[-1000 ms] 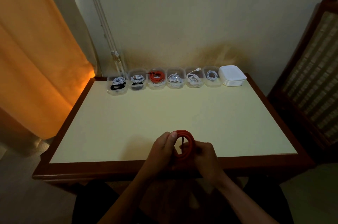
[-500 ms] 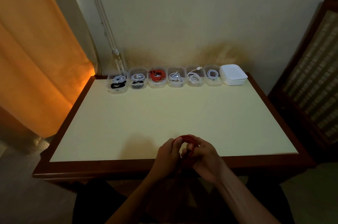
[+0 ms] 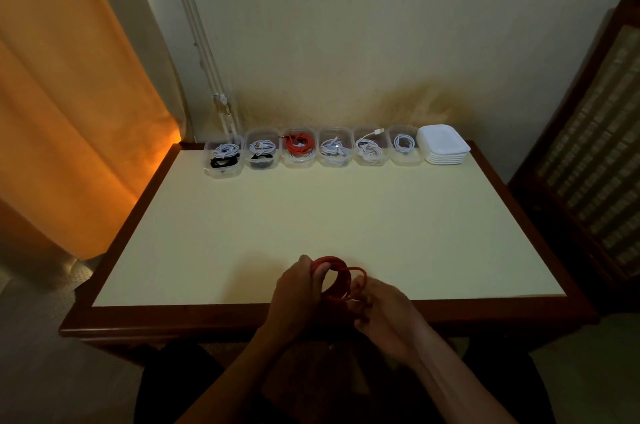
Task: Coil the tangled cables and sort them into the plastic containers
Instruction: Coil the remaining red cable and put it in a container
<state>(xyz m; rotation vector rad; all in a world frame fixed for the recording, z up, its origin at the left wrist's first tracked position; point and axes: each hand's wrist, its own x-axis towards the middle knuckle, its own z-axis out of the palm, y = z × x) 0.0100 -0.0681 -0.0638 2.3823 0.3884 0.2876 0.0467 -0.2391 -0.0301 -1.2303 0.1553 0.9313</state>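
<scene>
Pretty dim shot overall. The only real light was a warm glow coming through the orange fabric curtain (image 3: 69, 105) on the left, spilling onto the cream-topped wooden table (image 3: 311, 216). Corners went dark, the near foreground was murky, and straight lines bowed at the edges from the wide lens.

Containers (image 3: 313, 148), lid stack (image 3: 443, 148) line far edge; tabletop (image 3: 311, 216) open.

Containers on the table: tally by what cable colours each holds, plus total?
White and black cables: 2, the leftmost container and the second container
Red over white: 1, the third container
White only: 3, the fourth container, the fifth container and the sixth container
Total: 6 containers
</scene>
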